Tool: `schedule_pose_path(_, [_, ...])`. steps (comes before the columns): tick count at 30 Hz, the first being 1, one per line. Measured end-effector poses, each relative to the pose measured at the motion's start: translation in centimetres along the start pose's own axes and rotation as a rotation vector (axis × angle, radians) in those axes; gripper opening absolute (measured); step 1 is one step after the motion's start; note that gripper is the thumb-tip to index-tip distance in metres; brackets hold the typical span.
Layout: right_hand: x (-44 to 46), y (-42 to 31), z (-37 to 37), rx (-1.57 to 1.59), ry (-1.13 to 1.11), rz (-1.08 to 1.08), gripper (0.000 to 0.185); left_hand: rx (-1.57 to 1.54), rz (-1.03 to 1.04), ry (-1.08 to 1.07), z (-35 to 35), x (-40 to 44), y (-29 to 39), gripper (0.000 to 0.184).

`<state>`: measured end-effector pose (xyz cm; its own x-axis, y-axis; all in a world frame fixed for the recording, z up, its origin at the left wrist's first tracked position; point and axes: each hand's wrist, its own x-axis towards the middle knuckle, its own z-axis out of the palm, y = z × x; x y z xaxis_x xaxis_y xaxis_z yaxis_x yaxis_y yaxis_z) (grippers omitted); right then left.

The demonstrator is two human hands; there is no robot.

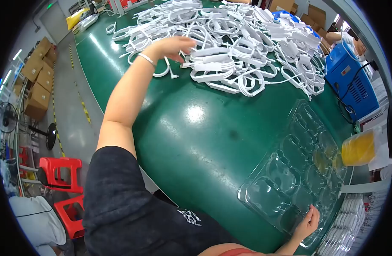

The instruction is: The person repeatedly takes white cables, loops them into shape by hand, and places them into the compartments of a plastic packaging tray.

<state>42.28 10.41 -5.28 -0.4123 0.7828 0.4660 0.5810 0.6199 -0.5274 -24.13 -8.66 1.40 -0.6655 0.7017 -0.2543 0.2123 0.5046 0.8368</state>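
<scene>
My left hand [172, 46] reaches over the near edge of a big heap of white coiled cables [217, 64], its fingers apart with nothing between them. A bracelet circles that wrist. At the lower right, my right hand [307, 224] is at the near edge of a clear plastic tray [264, 194] with rounded compartments. Its fingers are bent together by the tray, and what they pinch, if anything, is too small to make out. The tray lies on the green tabletop [183, 128].
A blue box-shaped machine [351, 81] with black cords stands at the right. Below it sits a yellow container [359, 148]. More white cables [343, 226] hang or lie at the lower right. Red stools [68, 170] and cardboard boxes [37, 100] are at the left.
</scene>
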Motion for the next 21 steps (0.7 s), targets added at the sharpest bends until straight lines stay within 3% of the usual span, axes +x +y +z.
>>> schedule_pose_path(2, [0.1, -0.3, 0.0, 0.003, 0.003, 0.005, 0.02, 0.146, 0.031, 0.312, -4.3, 2.9, -2.6, 0.049])
schedule_pose_path(4, [0.0, 0.0, -0.2, 0.014, 0.007, 0.017, 0.02, 0.623, 0.054, 0.742, -9.3, 4.3, -5.4, 0.053])
schedule_pose_path(6, [0.2, 0.1, 0.0, 0.026, 0.025, 0.026, 0.02, 0.684, -0.119, 0.973, -12.6, 5.3, -9.0, 0.059])
schedule_pose_path(8, [0.3, 0.0, 0.0, 0.022, 0.003, 0.008, 0.02, 0.717, -0.208, 0.883, -14.4, 5.3, -11.3, 0.064])
schedule_pose_path(10, [0.4, -0.8, 0.3, 0.024, -0.02, 0.037, 0.02, 0.255, 0.005, 0.897, -17.0, 8.5, -16.2, 0.062])
schedule_pose_path(11, [0.5, -1.3, 0.5, 0.036, -0.046, 0.051, 0.02, 0.134, -0.032, 0.655, -18.7, 9.9, -17.8, 0.063])
schedule_pose_path(14, [1.2, -3.4, 1.2, 0.061, -0.174, -0.03, 0.02, 0.102, -0.023, 0.673, -15.9, 8.0, -15.8, 0.062])
schedule_pose_path(16, [1.7, -4.7, 1.7, 0.0, -0.325, -0.162, 0.029, 0.128, -0.011, 0.597, -14.4, 7.2, -14.8, 0.063])
schedule_pose_path(18, [1.7, -5.5, 2.6, -0.043, -0.466, -0.254, 0.046, 0.075, -0.071, 0.526, -8.8, 1.3, -8.8, 0.065])
schedule_pose_path(21, [1.8, -7.1, 3.5, -0.034, -0.55, -0.258, 0.059, -0.027, -0.043, 0.494, -5.9, 0.1, -8.5, 0.064])
